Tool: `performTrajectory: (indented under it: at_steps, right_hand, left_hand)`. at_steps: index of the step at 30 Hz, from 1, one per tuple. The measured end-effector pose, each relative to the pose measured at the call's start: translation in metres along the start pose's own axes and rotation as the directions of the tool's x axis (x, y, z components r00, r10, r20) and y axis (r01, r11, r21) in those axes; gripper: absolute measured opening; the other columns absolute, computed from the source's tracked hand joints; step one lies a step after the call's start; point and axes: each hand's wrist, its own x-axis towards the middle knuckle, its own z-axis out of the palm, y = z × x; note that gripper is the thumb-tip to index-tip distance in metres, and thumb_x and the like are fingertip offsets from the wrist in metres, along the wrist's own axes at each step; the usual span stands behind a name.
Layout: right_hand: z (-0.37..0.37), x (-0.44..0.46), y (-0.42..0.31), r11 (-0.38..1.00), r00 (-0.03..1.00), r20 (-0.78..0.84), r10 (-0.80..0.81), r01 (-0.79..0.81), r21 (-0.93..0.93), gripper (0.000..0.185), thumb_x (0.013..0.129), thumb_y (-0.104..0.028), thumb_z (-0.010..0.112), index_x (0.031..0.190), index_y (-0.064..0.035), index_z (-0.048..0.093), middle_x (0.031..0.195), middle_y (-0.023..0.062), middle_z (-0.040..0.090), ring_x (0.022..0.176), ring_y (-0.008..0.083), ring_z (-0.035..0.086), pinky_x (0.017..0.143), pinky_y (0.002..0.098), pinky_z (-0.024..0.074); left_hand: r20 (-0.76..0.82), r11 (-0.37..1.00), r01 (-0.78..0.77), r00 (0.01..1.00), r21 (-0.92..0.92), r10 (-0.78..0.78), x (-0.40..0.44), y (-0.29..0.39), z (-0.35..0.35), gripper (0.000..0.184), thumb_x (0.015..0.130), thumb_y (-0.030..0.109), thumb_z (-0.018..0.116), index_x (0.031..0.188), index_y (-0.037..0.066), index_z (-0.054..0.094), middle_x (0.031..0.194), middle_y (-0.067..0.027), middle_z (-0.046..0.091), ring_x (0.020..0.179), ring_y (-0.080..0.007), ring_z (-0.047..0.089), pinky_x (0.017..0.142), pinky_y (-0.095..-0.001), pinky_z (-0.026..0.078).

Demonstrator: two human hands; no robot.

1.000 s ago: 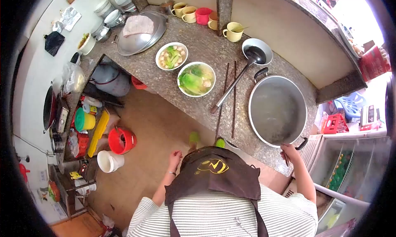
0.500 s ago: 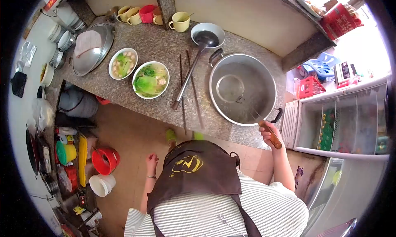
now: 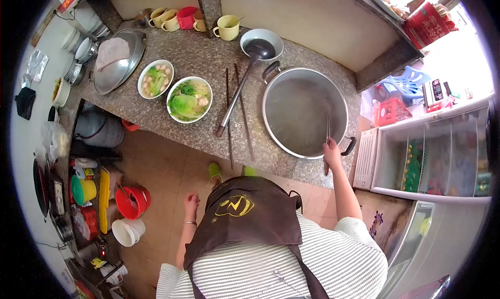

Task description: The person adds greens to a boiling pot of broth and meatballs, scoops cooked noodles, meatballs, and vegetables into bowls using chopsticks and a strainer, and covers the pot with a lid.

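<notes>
My right hand (image 3: 332, 154) is closed around the wooden handle of a strainer (image 3: 328, 126) at the near right rim of a big metal pot (image 3: 267, 117). The strainer's metal shaft points down into the pot, and its round head is hidden under the cloudy liquid (image 3: 299, 111). My left hand (image 3: 191, 200) hangs over the floor beside my apron, fingers curled in with nothing in them. Left of the pot, a long-handled ladle (image 3: 239, 98) rests with its dark bowl in a white bowl (image 3: 278, 40). A pair of long chopsticks (image 3: 228, 111) lies by the ladle.
Two bowls of soup with greens, one (image 3: 169, 107) nearer the pot and one (image 3: 140, 83) farther left, stand on the granite counter (image 3: 208, 54). A metal lid (image 3: 138, 54) with a cloth, several mugs (image 3: 227, 31), a glass-fronted fridge (image 3: 437, 195) and floor buckets (image 3: 133, 215) surround me.
My right hand has moved up and left to the pot's rim. The strainer now stands steeper, and its ring, visible before in the pot, has gone out of sight. My left hand has barely moved.
</notes>
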Motion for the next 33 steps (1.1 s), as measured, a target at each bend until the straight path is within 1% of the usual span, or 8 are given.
performTrajectory:
  at_steps: [2, 8, 11, 17, 21, 23, 29, 33]
  right_hand:
    - [0.014, 0.008, -0.019, 0.993, 0.994, 0.001, 0.107, -0.107, -0.045, 0.038, 0.080, -0.017, 0.050, 0.114, 0.0011, 0.052, 0.085, 0.0157, 0.062, 0.079, 0.0248, 0.058, 0.074, 0.0351, 0.0453]
    - [0.086, 0.068, 0.034, 0.971, 0.971, 0.208, 0.119, -0.158, 0.181, 0.017, 0.081, -0.015, 0.046, 0.089, -0.0032, 0.056, 0.062, 0.0064, 0.051, 0.045, 0.0150, 0.047, 0.038, 0.0295, 0.0371]
    - [0.049, 0.026, -0.057, 0.866, 0.852, 0.459, 0.251, -0.409, 0.288, 0.015, 0.082, -0.014, 0.046, 0.091, -0.0043, 0.053, 0.061, 0.0062, 0.050, 0.044, 0.0152, 0.047, 0.036, 0.0292, 0.0375]
    - [0.035, -0.013, -0.102, 0.800, 0.733, 0.657, 0.176, -0.495, 0.338, 0.015, 0.084, -0.017, 0.046, 0.087, -0.0023, 0.050, 0.060, 0.0056, 0.049, 0.046, 0.0143, 0.047, 0.040, 0.0277, 0.0396]
    - [0.005, -0.034, -0.109, 0.573, 0.620, 0.761, 0.189, -0.699, 0.427, 0.015, 0.087, -0.021, 0.048, 0.086, -0.0058, 0.047, 0.066, 0.0048, 0.050, 0.046, 0.0099, 0.044, 0.038, 0.0225, 0.0383]
    - [-0.017, -0.045, -0.101, 0.205, 0.479, 0.859, 0.179, -0.872, 0.444, 0.017, 0.089, -0.022, 0.046, 0.089, -0.0052, 0.046, 0.067, 0.0044, 0.048, 0.047, 0.0082, 0.041, 0.038, 0.0198, 0.0367]
    - [-0.069, -0.087, -0.097, -0.181, 0.565, 0.824, 0.022, -0.809, 0.560, 0.020, 0.089, -0.026, 0.046, 0.098, -0.0081, 0.043, 0.075, 0.0048, 0.046, 0.047, 0.0062, 0.040, 0.038, 0.0156, 0.0343]
    - [-0.066, -0.099, -0.104, -0.056, 0.732, 0.648, 0.212, -0.653, 0.755, 0.020, 0.089, -0.027, 0.048, 0.102, -0.0119, 0.043, 0.075, 0.0049, 0.046, 0.047, 0.0076, 0.039, 0.038, 0.0170, 0.0343]
  left_hand:
    - [-0.025, 1.000, 0.000, 1.000, 0.015, 0.001, -0.008, -0.004, -0.004, 0.011, 0.083, 0.020, 0.057, 0.086, 0.009, 0.057, 0.073, 0.0010, 0.056, 0.062, -0.0092, 0.054, 0.051, -0.0215, 0.040]
    - [0.000, 0.995, 0.011, 1.000, -0.095, -0.011, -0.025, -0.046, -0.030, 0.011, 0.083, 0.020, 0.056, 0.084, 0.008, 0.057, 0.072, 0.0000, 0.056, 0.060, -0.0097, 0.054, 0.049, -0.0223, 0.040]
    - [0.003, 1.000, -0.017, 1.000, -0.012, 0.017, -0.041, -0.040, -0.026, 0.011, 0.083, 0.019, 0.056, 0.084, 0.008, 0.057, 0.073, -0.0010, 0.057, 0.059, -0.0102, 0.055, 0.049, -0.0225, 0.040]
    - [-0.046, 0.993, 0.105, 0.994, 0.045, -0.103, -0.029, -0.047, -0.008, 0.013, 0.083, 0.020, 0.056, 0.087, 0.008, 0.056, 0.075, -0.0016, 0.057, 0.060, -0.0108, 0.055, 0.049, -0.0229, 0.041]
    - [0.037, 0.992, 0.112, 0.993, -0.054, -0.110, 0.008, -0.057, -0.013, 0.014, 0.083, 0.022, 0.057, 0.090, 0.009, 0.056, 0.076, -0.0007, 0.057, 0.063, -0.0103, 0.056, 0.052, -0.0228, 0.041]
    - [0.040, 0.988, 0.143, 0.989, -0.052, -0.141, 0.023, -0.054, -0.014, 0.014, 0.083, 0.022, 0.057, 0.090, 0.010, 0.056, 0.076, -0.0002, 0.056, 0.063, -0.0101, 0.055, 0.053, -0.0228, 0.041]
    - [0.033, 0.996, 0.093, 0.995, -0.013, -0.093, 0.065, -0.030, -0.030, 0.012, 0.083, 0.020, 0.058, 0.089, 0.010, 0.056, 0.075, 0.0005, 0.055, 0.061, -0.0095, 0.053, 0.051, -0.0226, 0.040]
    - [0.106, 0.995, -0.025, 0.994, 0.097, 0.015, 0.114, 0.029, -0.064, 0.010, 0.082, 0.015, 0.058, 0.089, 0.007, 0.057, 0.076, -0.0003, 0.056, 0.059, -0.0089, 0.052, 0.050, -0.0220, 0.040]
